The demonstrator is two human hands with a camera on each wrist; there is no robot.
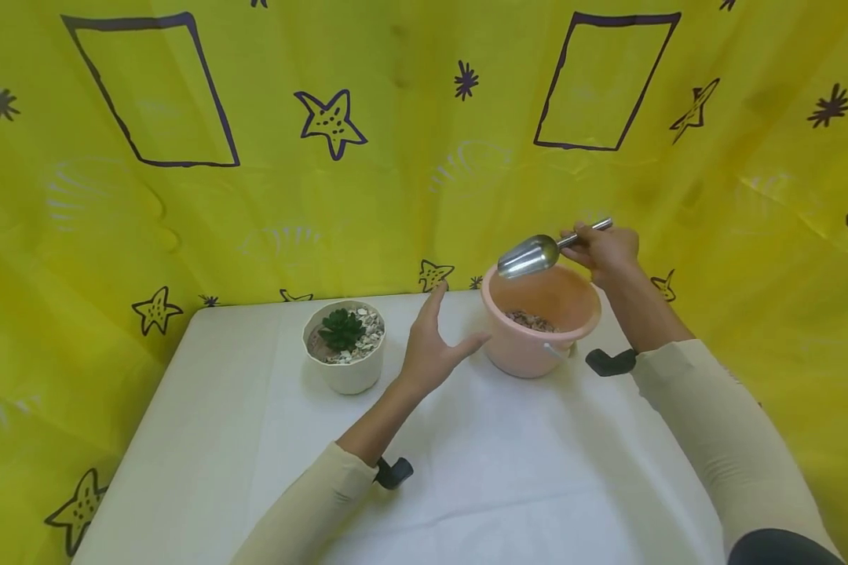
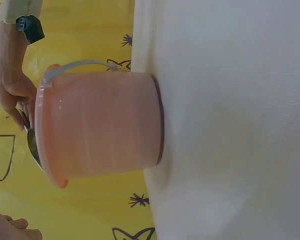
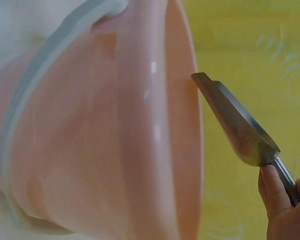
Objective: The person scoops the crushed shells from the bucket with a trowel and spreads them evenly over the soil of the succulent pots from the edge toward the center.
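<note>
My right hand (image 1: 608,251) grips the handle of a metal scoop (image 1: 530,257) over the pink bucket (image 1: 519,349). The scoop tilts down to the left above the far rim; whether anything lies in its bowl I cannot tell. Gravel-like bits (image 1: 531,321) lie at the bottom of the bucket. Left of the bucket, my left hand (image 1: 427,353) is held with thumb and fingers spread apart and nothing between them. Beyond it stands a white pot (image 1: 349,378) with a green succulent (image 1: 341,329) and whitish stones around the plant. In the right wrist view the scoop (image 3: 240,132) appears side-on.
A white-covered table (image 1: 254,439) carries the pot and the bucket. Yellow patterned cloth (image 1: 396,204) hangs directly behind the table. The bucket's pale handle (image 2: 82,63) hangs down along its side.
</note>
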